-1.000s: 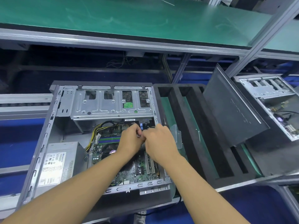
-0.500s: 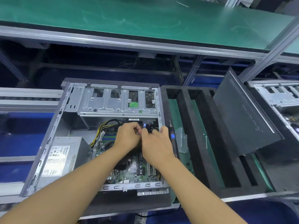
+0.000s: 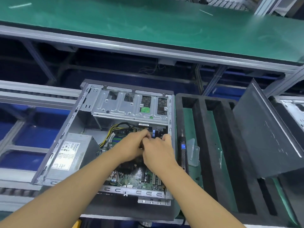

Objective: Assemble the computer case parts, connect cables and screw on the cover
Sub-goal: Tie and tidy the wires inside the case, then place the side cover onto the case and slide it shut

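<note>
Reaching into the open computer case (image 3: 65, 137), which lies on its side, the left hand (image 3: 131, 147) and right hand (image 3: 158, 153) meet, touching, over the upper right of the motherboard (image 3: 136, 176), just below a blue connector (image 3: 153, 133). Both sets of fingers are curled, but what they grip, if anything, is hidden. The power supply (image 3: 72, 153) sits at the case's left. An electric screwdriver (image 3: 183, 150) lies just beside the case's right wall; the black cover panel (image 3: 263, 137) leans on a foam tray (image 3: 202, 145) farther right.

left hand (image 3: 133, 145) fingers curled | right hand (image 3: 158, 150) touching it | grip unclear
</note>
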Available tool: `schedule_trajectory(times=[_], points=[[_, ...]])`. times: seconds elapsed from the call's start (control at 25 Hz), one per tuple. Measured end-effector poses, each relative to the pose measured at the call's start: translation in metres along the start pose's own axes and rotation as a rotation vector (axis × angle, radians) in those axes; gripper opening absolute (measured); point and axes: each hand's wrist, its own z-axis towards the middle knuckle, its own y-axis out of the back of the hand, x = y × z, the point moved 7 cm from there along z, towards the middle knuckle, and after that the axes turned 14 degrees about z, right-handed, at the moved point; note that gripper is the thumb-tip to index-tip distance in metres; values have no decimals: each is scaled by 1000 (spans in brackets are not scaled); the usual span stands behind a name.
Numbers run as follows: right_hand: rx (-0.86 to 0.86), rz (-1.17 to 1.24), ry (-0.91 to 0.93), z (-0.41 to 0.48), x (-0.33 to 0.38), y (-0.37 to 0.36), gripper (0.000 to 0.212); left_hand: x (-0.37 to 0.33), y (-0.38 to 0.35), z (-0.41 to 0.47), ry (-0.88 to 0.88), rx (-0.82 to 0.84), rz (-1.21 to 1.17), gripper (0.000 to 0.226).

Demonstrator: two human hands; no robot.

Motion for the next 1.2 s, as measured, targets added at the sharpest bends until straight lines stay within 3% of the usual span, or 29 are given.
schedule_trajectory(times=[0.16, 0.32, 0.44, 0.68, 0.92, 1.12, 1.2], points=[[17, 129, 4, 12, 8, -4, 26, 20, 20, -26, 75, -63, 60, 45], [40, 4, 47, 20, 30, -7, 31, 50, 43, -73, 229, -197, 100, 25], [45, 33, 201, 24, 69, -7, 29, 58, 55, -101, 275, -291, 70, 17], [100, 468, 175, 27, 137, -2, 30, 81, 102, -169, 371, -534, -52, 15], [381, 565, 564, 15, 327, -40, 22, 163, 152, -328, 687, -698, -139, 12], [591, 785, 640, -17, 488, -98, 16, 220, 175, -504, 989, -1010, -207, 11], [714, 881, 626, -38, 550, -123, 16, 234, 182, -587, 1140, -1156, -115, 11]])
